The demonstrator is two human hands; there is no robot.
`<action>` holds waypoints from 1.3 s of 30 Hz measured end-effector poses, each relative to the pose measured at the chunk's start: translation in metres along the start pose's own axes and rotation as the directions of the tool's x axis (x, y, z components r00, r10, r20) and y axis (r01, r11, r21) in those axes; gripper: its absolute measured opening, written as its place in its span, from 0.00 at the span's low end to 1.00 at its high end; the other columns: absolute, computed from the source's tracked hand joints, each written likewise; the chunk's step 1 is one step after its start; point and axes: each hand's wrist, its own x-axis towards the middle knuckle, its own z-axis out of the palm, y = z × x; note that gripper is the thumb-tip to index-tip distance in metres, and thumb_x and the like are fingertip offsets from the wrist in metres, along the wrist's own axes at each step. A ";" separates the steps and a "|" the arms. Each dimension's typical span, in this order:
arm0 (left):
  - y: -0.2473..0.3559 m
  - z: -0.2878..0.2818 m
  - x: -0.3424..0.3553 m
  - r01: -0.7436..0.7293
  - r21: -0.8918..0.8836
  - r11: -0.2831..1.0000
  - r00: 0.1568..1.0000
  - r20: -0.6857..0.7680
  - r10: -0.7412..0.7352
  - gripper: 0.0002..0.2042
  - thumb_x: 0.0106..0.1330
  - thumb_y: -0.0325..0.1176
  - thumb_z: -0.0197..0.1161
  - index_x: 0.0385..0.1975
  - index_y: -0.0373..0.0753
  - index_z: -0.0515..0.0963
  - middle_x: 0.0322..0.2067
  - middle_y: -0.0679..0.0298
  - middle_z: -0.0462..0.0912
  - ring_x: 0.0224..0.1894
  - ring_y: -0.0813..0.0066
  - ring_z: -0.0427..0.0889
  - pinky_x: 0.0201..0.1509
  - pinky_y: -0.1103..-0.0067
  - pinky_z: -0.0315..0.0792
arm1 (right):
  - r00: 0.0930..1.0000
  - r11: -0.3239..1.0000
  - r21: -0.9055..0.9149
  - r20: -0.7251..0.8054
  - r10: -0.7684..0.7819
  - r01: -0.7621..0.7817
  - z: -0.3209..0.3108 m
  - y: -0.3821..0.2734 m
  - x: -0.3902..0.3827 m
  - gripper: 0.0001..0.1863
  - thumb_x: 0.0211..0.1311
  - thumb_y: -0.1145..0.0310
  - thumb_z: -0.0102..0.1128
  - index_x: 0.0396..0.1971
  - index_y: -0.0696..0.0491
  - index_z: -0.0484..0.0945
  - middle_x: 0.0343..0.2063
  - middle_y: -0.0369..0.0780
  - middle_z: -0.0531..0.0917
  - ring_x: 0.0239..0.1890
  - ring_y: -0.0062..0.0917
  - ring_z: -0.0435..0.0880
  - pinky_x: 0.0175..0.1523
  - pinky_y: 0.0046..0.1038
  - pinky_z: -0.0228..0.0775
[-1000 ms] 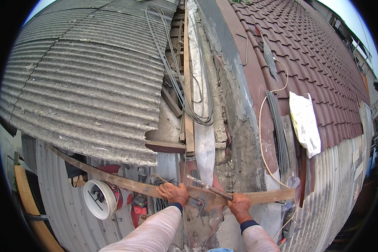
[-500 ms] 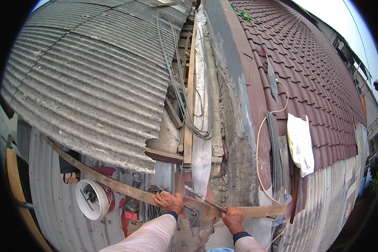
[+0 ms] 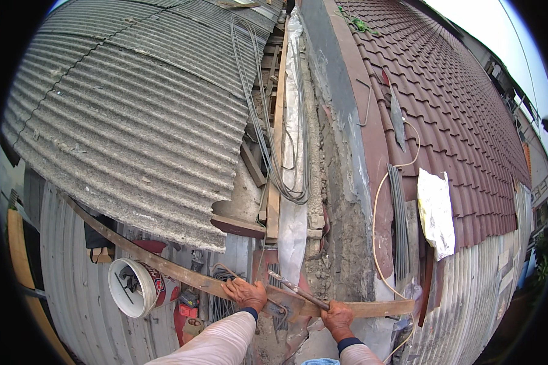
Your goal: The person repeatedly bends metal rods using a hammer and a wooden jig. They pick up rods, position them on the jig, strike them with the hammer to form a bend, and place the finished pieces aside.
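Note:
A long wooden plank crosses in front of me, with a small metal plate on it between my hands. My left hand is closed over a thin steel rod at the plank, and the rod's hooked end lies on the plate. The fingers hide part of this rod. My right hand grips the lower end of a thicker metal bar. That bar slants up to the left, above the plate, toward its pale tip.
Left of me, a white bucket lies tipped, near coiled wire. Grey corrugated roofing rises ahead left and maroon tiles right. Long bent rods lie along the gap between. A bundle of rods and a white sack lie right.
The whole view has shifted very slightly. Both hands keep their holds, and the bar and rod stay in nearly the same position.

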 end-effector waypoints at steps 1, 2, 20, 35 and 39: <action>0.000 0.000 0.000 0.003 0.000 1.000 1.000 0.006 -0.003 0.33 0.59 0.45 0.69 0.52 0.18 0.71 0.59 0.33 0.76 0.75 0.40 0.64 0.88 0.50 0.36 | 1.000 1.000 0.001 0.002 0.003 -0.003 0.000 0.000 0.000 0.15 0.51 0.52 0.77 0.27 0.48 0.85 0.27 0.44 0.88 0.34 0.43 0.90 0.41 0.47 0.82; 0.000 0.000 0.000 -0.005 -0.006 1.000 1.000 -0.014 0.005 0.33 0.59 0.44 0.69 0.53 0.18 0.71 0.59 0.33 0.76 0.75 0.40 0.64 0.88 0.51 0.36 | 1.000 1.000 0.004 -0.018 -0.007 0.007 0.000 0.000 0.000 0.15 0.51 0.53 0.77 0.27 0.48 0.85 0.28 0.44 0.89 0.34 0.43 0.90 0.41 0.47 0.82; -0.001 -0.001 0.002 0.016 -0.041 0.999 0.999 0.036 -0.015 0.34 0.59 0.47 0.70 0.52 0.18 0.71 0.60 0.32 0.76 0.77 0.39 0.61 0.88 0.50 0.34 | 0.999 1.000 -0.016 -0.031 -0.018 0.018 0.000 0.000 -0.001 0.15 0.50 0.53 0.77 0.27 0.48 0.84 0.28 0.43 0.88 0.34 0.43 0.90 0.41 0.47 0.82; 0.000 -0.001 0.001 -0.005 0.001 1.000 1.000 0.015 0.004 0.35 0.60 0.47 0.70 0.53 0.17 0.70 0.60 0.30 0.76 0.76 0.37 0.62 0.88 0.49 0.35 | 1.000 1.000 0.008 0.000 -0.006 0.006 -0.003 -0.001 -0.001 0.14 0.51 0.55 0.76 0.27 0.49 0.84 0.28 0.44 0.88 0.36 0.43 0.90 0.43 0.47 0.82; 0.000 0.000 0.000 0.000 0.013 1.000 1.000 0.011 0.000 0.36 0.60 0.47 0.70 0.53 0.16 0.70 0.60 0.30 0.76 0.76 0.37 0.62 0.88 0.50 0.34 | 0.999 1.000 0.017 0.032 0.008 -0.009 -0.002 0.000 0.000 0.14 0.51 0.54 0.77 0.26 0.49 0.84 0.28 0.44 0.88 0.35 0.43 0.90 0.43 0.47 0.81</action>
